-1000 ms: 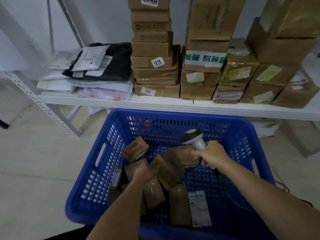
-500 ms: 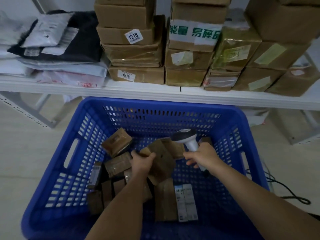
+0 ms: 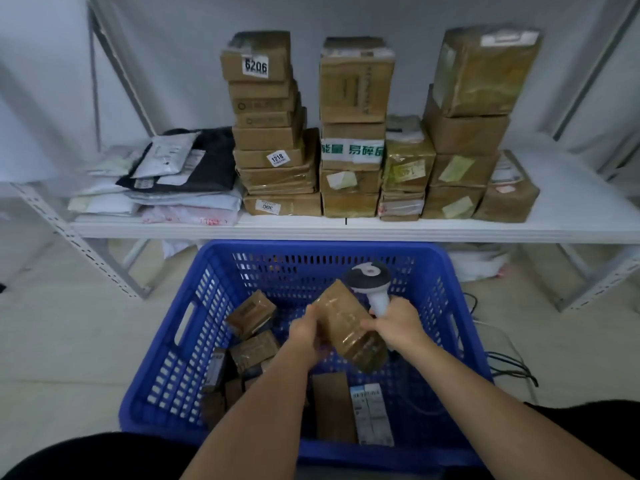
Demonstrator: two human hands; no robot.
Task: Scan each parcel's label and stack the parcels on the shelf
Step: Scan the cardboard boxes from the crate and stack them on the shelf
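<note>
Down in the blue perforated plastic crate [image 3: 180, 362], small taped cardboard boxes [image 3: 254, 351] lie jumbled on the left and a labelled box [image 3: 372, 412] lies flat at the near wall. Above them, the left hand [image 3: 306, 332] grips a brown, tape-wrapped parcel [image 3: 349, 325], held tilted over the crate. The right hand [image 3: 398, 325] wraps the white scanner [image 3: 369, 284], fingers touching the parcel. Beyond, the white shelf [image 3: 571, 216] carries tall cardboard stacks [image 3: 273, 133] and flat plastic mailers [image 3: 173, 188].
</note>
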